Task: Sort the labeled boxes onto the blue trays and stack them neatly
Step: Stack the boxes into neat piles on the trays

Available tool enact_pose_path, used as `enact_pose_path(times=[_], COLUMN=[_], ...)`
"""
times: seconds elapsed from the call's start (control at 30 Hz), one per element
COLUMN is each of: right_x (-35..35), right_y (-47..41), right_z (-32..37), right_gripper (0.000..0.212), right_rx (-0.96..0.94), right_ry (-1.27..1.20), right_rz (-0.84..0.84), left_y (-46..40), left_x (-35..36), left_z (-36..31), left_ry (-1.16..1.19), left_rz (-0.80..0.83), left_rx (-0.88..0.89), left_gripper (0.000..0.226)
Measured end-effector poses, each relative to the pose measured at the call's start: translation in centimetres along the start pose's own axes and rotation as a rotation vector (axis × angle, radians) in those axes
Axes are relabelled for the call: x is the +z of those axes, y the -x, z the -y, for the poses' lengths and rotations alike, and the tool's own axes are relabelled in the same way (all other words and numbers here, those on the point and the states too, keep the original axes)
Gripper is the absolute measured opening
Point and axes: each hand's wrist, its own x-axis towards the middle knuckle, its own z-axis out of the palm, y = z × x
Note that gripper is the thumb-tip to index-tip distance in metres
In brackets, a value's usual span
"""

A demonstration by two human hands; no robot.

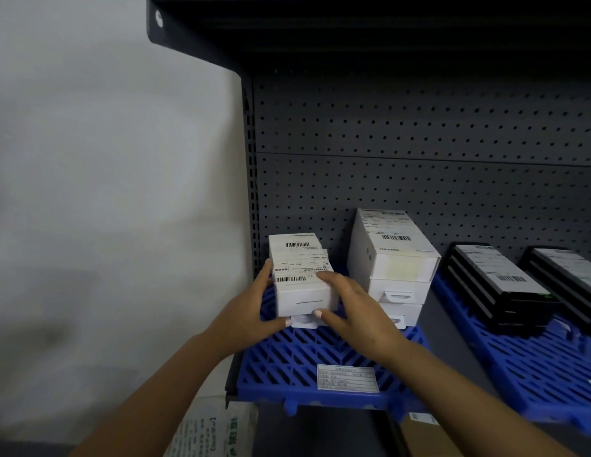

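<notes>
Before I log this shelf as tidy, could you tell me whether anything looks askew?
Yes: the top box of the taller white stack overhangs the boxes beneath it toward the front and right.

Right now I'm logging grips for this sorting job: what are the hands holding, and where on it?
Both hold the small white box on the blue tray: left hand on its left side, right hand on its right side, thumbs at the front bottom edge.

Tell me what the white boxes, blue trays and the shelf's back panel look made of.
White boxes: matte folded cardboard, judging by tuck tabs and paper labels. Blue trays: likely moulded plastic, slightly glossy, with a slatted grid. Back panel: probably painted metal pegboard, dark grey with regular holes.
</notes>
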Motion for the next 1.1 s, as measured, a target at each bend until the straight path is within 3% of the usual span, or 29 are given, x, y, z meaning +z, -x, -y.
enact_pose_path(times=[0.1, 0.17, 0.3, 0.43, 0.53, 0.83, 0.97, 1.1], right_x=[0.8, 1.1, 1.5, 1.7, 2.2, 1.8, 1.8, 1.6], right_y=[0.1, -0.3, -1.4, -2.0, -2.3, -3.0, -2.5, -2.7], right_z=[-0.4, -0.6, -0.6, -1.2, -1.5, -1.5, -1.0, -1.1], right_gripper=[0.085, 0.089, 0.089, 0.112, 0.107, 0.098, 0.095, 0.078], right_rx=[0.073, 0.090, 0.118, 0.219, 0.202, 0.199, 0.180, 0.161], right_ry=[-0.044, -0.082, -0.172, -0.347, -0.332, -0.370, -0.362, -0.311], right_rz=[0.007, -0.009, -0.025, -0.002, 0.033, 0.064, 0.093, 0.113], left_y=[-0.2, -0.3, -0.3, -0.2, -0.2, 0.4, 0.9, 0.9], left_x=[0.0, 0.0, -0.3, -1.3, -1.3, -0.2, -0.2, -0.5], left_z=[-1.1, -1.4, -0.9, -0.3, -0.3, -0.6, -0.3, 0.0], left_ry=[0.020, 0.062, 0.143, 0.077, 0.061, 0.125, 0.118, 0.111], left_rz=[-0.034, -0.029, 0.005, -0.001, -0.039, -0.145, -0.180, -0.182], left_rx=[-0.006, -0.009, -0.063, -0.121, -0.117, -0.100, -0.102, -0.097], left_gripper=[0.108, 0.103, 0.080, 0.050, 0.035, 0.066, 0.061, 0.058])
